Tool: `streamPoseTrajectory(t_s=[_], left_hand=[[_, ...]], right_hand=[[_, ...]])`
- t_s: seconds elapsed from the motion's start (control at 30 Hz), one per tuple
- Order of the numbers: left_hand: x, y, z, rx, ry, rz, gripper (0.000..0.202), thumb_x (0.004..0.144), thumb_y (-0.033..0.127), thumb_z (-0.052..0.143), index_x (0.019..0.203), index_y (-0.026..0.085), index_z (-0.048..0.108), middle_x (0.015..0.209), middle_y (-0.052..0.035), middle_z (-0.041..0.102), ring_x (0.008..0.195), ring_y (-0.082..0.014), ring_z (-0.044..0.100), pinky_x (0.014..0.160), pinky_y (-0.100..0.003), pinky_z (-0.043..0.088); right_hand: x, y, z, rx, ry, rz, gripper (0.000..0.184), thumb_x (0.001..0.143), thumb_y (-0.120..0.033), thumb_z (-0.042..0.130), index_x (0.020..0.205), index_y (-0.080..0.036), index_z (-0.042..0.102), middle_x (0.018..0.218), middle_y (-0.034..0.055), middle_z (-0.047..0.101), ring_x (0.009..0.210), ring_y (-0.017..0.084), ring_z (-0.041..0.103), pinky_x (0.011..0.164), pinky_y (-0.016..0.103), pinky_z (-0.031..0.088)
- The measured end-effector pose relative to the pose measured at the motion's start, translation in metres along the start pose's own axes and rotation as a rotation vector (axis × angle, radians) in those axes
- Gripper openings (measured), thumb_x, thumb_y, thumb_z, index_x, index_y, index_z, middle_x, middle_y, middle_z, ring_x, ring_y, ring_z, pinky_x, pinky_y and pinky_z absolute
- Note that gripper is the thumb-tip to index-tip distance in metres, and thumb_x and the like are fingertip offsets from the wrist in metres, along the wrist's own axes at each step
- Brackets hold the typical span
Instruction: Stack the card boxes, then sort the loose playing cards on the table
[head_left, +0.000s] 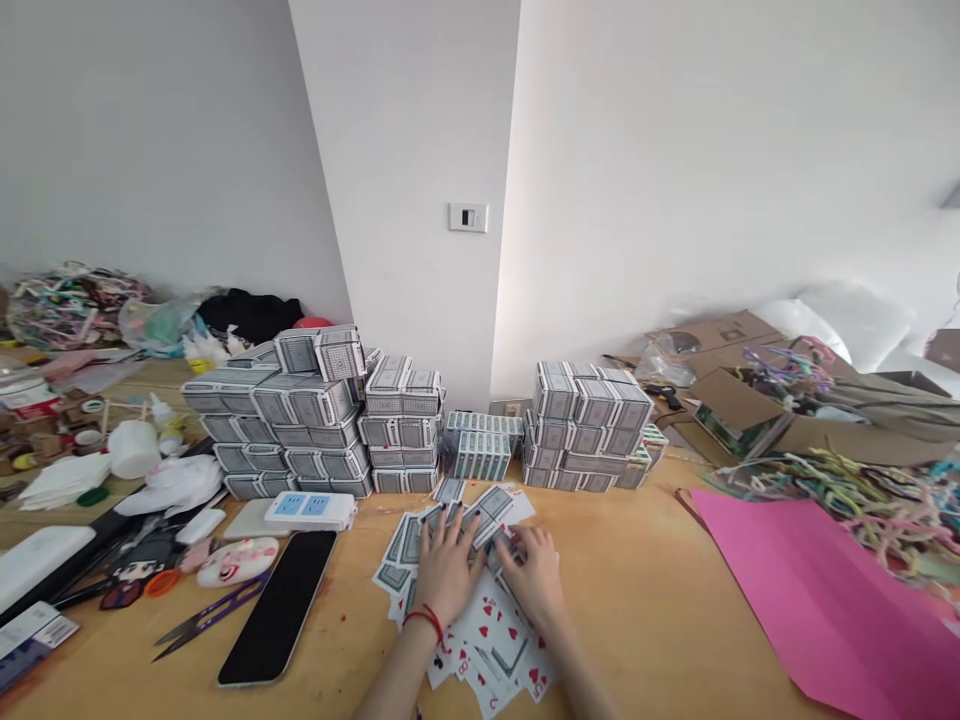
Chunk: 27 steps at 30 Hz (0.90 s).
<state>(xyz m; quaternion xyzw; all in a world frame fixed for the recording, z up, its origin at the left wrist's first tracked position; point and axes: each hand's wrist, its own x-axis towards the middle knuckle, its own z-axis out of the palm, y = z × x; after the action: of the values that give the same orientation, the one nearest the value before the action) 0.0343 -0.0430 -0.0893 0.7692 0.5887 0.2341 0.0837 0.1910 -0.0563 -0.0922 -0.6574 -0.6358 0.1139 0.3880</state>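
Note:
A loose pile of playing cards [480, 630] spreads over the wooden table in front of me. Some cards lie face up with red hearts, others show grey patterned backs. My left hand [448, 570], with a red string bracelet at the wrist, rests on the pile, its fingers spread over face-down cards. To its right, my right hand [534, 575] has its fingers bent towards the thumb at the edge of a grey-backed card. The fingertips are partly hidden. Beyond my hands, a few grey-backed cards [491, 510] stick out.
Stacks of card bundles stand at the left [300, 410] and right [585, 425], with green-edged card boxes [481, 455] between them. Left of the pile lie a black phone [279, 610], scissors [210, 615] and a white power strip [311, 508]. Pink paper [817, 600] and yarn [855, 500] are at right.

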Motion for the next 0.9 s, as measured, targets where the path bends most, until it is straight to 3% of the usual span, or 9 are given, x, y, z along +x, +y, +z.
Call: streamPoseTrajectory(t_s=[0.1,0.2,0.27,0.33,0.4,0.47,0.67,0.8,0.9], left_hand=[[-0.004,-0.003,0.003,-0.004,-0.012,0.047,0.04,0.077,0.023,0.046,0.116,0.028,0.052,0.126,-0.0038,0.05,0.122,-0.0288,0.035,0.101,-0.054,0.021],[-0.009,-0.012,-0.004,-0.116,0.051,0.094,0.033,0.082,0.027,0.038,0.107,0.026,0.06,0.109,-0.0046,0.061,0.108,-0.0231,0.05,0.094,-0.044,0.037],[-0.01,-0.02,-0.008,-0.111,0.112,0.036,0.035,0.084,0.029,0.033,0.107,0.024,0.059,0.106,-0.0061,0.063,0.102,-0.0221,0.054,0.091,-0.041,0.041],[-0.01,-0.024,-0.008,-0.008,0.141,-0.055,0.038,0.084,0.036,0.035,0.113,0.023,0.055,0.116,-0.0081,0.058,0.11,-0.0265,0.048,0.095,-0.048,0.034],[-0.012,-0.022,-0.005,0.096,0.089,-0.077,0.047,0.081,0.046,0.039,0.121,0.025,0.048,0.13,-0.0091,0.046,0.121,-0.0325,0.035,0.098,-0.057,0.022],[-0.016,-0.013,0.0,0.126,-0.027,0.015,0.055,0.079,0.052,0.038,0.128,0.028,0.039,0.138,-0.0077,0.035,0.126,-0.0342,0.025,0.099,-0.06,0.015],[-0.043,0.016,-0.014,0.066,-0.235,0.315,0.056,0.081,0.052,0.033,0.133,0.033,0.025,0.143,-0.0012,0.024,0.13,-0.0305,0.018,0.101,-0.058,0.015],[-0.062,0.003,-0.043,-0.02,-0.353,0.492,0.052,0.081,0.043,0.043,0.131,0.039,0.027,0.141,0.0048,0.028,0.128,-0.0243,0.024,0.103,-0.048,0.022],[-0.07,-0.021,-0.054,-0.009,-0.372,0.466,0.042,0.086,0.036,0.037,0.128,0.04,0.034,0.139,0.0075,0.031,0.126,-0.0202,0.03,0.104,-0.043,0.025]], right_hand=[[-0.012,-0.003,0.004,-0.143,-0.094,-0.085,0.048,0.068,-0.052,0.055,0.108,-0.026,0.057,0.104,0.0086,0.059,0.095,0.03,0.051,0.08,0.042,0.037],[-0.016,0.007,-0.002,-0.195,-0.168,-0.128,0.042,0.07,-0.045,0.055,0.109,-0.029,0.056,0.107,0.0073,0.059,0.097,0.029,0.05,0.082,0.043,0.035],[-0.015,0.017,-0.005,-0.247,-0.135,-0.108,0.039,0.075,-0.042,0.049,0.11,-0.027,0.056,0.11,0.0085,0.059,0.103,0.03,0.048,0.085,0.045,0.033],[-0.015,0.023,-0.004,-0.323,-0.066,-0.055,0.041,0.079,-0.04,0.043,0.115,-0.024,0.054,0.117,0.0115,0.055,0.11,0.032,0.044,0.09,0.05,0.029],[-0.016,0.025,0.001,-0.37,-0.056,-0.053,0.044,0.081,-0.04,0.04,0.12,-0.023,0.05,0.125,0.0123,0.049,0.117,0.033,0.038,0.093,0.053,0.024],[-0.018,0.025,0.006,-0.358,-0.116,-0.114,0.044,0.081,-0.039,0.04,0.122,-0.026,0.047,0.131,0.0093,0.043,0.122,0.032,0.033,0.096,0.053,0.022],[-0.012,0.034,0.0,-0.198,-0.183,-0.177,0.04,0.08,-0.032,0.042,0.117,-0.021,0.052,0.123,0.0092,0.052,0.116,0.027,0.042,0.095,0.044,0.033],[-0.006,0.041,-0.007,-0.037,-0.118,-0.168,0.039,0.076,-0.035,0.049,0.112,-0.02,0.056,0.113,0.0098,0.058,0.108,0.027,0.049,0.09,0.043,0.039],[-0.005,0.042,-0.009,0.117,-0.01,-0.072,0.039,0.075,-0.039,0.051,0.108,-0.02,0.057,0.113,0.0095,0.058,0.105,0.025,0.051,0.088,0.04,0.041]])
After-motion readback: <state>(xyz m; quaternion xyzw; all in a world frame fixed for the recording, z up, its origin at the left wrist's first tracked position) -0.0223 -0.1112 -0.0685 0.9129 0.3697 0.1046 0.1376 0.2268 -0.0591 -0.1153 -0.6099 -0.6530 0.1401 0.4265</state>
